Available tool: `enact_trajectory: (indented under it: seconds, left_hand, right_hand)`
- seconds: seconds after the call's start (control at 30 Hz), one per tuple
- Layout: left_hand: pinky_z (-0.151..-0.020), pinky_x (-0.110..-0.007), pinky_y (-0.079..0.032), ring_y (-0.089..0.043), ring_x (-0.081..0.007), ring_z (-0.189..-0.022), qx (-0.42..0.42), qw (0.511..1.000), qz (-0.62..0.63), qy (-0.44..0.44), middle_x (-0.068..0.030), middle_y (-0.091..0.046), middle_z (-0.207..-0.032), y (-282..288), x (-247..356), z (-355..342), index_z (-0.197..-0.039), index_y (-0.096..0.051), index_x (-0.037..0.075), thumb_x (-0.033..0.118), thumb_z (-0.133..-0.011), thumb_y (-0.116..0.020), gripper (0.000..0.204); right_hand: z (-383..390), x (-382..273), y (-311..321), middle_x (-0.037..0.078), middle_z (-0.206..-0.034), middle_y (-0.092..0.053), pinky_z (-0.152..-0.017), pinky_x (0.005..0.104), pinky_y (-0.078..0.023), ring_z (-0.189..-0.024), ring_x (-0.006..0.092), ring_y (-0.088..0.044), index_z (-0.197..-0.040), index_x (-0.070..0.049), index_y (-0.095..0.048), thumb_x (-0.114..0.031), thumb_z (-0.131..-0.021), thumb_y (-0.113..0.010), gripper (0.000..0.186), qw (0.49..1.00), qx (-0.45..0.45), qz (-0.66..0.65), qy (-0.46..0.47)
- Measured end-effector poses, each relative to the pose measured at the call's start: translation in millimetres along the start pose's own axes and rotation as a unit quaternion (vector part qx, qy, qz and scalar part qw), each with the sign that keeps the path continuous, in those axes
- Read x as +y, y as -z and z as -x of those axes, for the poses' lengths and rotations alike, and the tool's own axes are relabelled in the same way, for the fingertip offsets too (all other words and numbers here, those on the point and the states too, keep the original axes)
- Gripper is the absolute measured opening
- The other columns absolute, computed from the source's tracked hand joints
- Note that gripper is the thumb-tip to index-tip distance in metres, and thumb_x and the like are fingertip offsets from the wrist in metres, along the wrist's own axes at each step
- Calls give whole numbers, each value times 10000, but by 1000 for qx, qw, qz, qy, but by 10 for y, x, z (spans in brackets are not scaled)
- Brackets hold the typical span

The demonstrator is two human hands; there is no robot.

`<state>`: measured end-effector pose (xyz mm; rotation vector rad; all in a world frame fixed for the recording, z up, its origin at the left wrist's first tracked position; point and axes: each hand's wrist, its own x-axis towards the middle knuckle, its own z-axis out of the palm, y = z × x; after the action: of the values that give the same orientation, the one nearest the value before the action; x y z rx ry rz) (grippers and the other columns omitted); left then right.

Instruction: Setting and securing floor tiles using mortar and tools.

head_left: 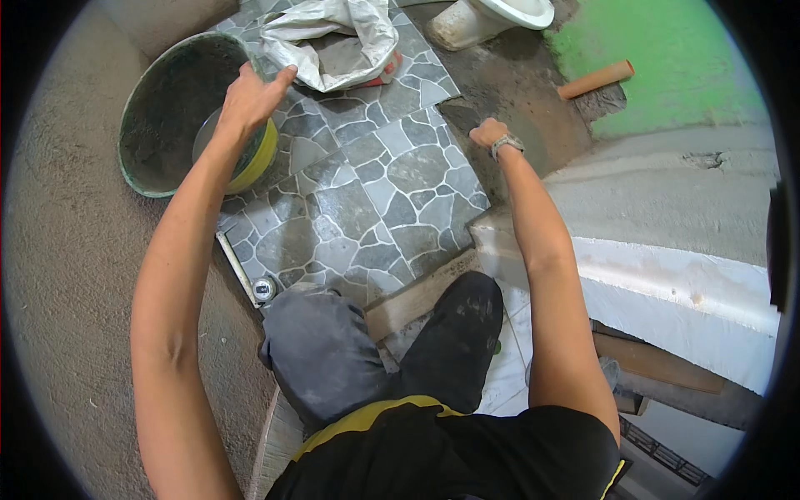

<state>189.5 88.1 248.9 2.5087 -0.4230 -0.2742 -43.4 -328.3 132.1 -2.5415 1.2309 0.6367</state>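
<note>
The work here is laying floor tiles. The grey stone-pattern tiles already cover a big part of the floor in front of the person's knees, and they look flat and neat. To the right of them there is a patch of bare wet mortar with no tile on it yet — so I think a good part is done, but that patch near the white toilet base still needs tiles.

The right hand sits at the far right edge of the tiles, right where the tiles stop and the grey mortar starts. Its fingers are curled in together like a fist. It may be holding a small tool, but I cannot tell, because the hand hides it.

The left hand is up over the green bucket, which has dark mortar inside. A small yellow bowl rests at the rim of the bucket, just under the wrist. The fingers are apart and loose, holding nothing — the thumb points toward the torn white sack lying on the tiles nearby.

A metal level lies along the near left edge of the tiles, beside the left knee. A wooden board lies by the right knee. Farther off, an orange pipe lies at the edge of the green floor.
</note>
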Motion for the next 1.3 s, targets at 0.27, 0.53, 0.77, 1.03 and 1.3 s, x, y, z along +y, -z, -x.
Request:
enact_trajectory:
  seconds: [0.27,0.53,0.77,1.03,1.3]
  left_hand:
    - [-1130,-453,-442,-564,-472,-1329,-10,1000,2,7,-412,-568,-1362,11,-10,-6,-1494,-327,-195,699,-840,-646,1153]
    - [-1133,-460,-438,-568,-468,-1325,2,1000,2,13,-393,-577,-1367,13,19,26,-1488,-359,-167,668,-858,-658,1088]
    - [-1124,-467,-438,-572,-468,-1319,-4,1000,-4,16,-366,-590,-1375,17,51,39,-1501,-382,-112,648,-867,-665,1029]
    - [-1117,-439,-428,-587,-417,-1320,-5,1000,11,5,-319,-622,-1358,7,8,35,-1456,-449,-95,636,-903,-663,941]
    - [-1123,-443,-420,-574,-430,-1332,-12,1000,8,4,-326,-603,-1380,30,42,60,-1468,-445,-76,630,-918,-647,918]
  right_hand:
    - [-361,-98,283,315,-1291,-656,-1072,511,-497,-1244,476,-622,-1231,16,-709,-314,-845,-606,518,991,-1,107,76]
    - [-721,421,594,241,-1421,-618,-1095,515,-484,-1323,416,-595,-1347,-49,-669,-328,-885,-632,541,993,67,90,-46]
    - [-727,539,521,242,-1419,-619,-1100,511,-484,-1323,410,-597,-1343,-58,-668,-321,-904,-622,515,996,55,59,-40]
    - [-635,75,588,270,-1306,-673,-1050,515,-517,-1236,442,-640,-1271,-43,-698,-298,-873,-626,479,995,85,41,36]
    - [-922,-316,639,200,-1380,-657,-1042,464,-539,-1263,366,-650,-1295,-118,-710,-263,-915,-688,407,987,87,121,56]
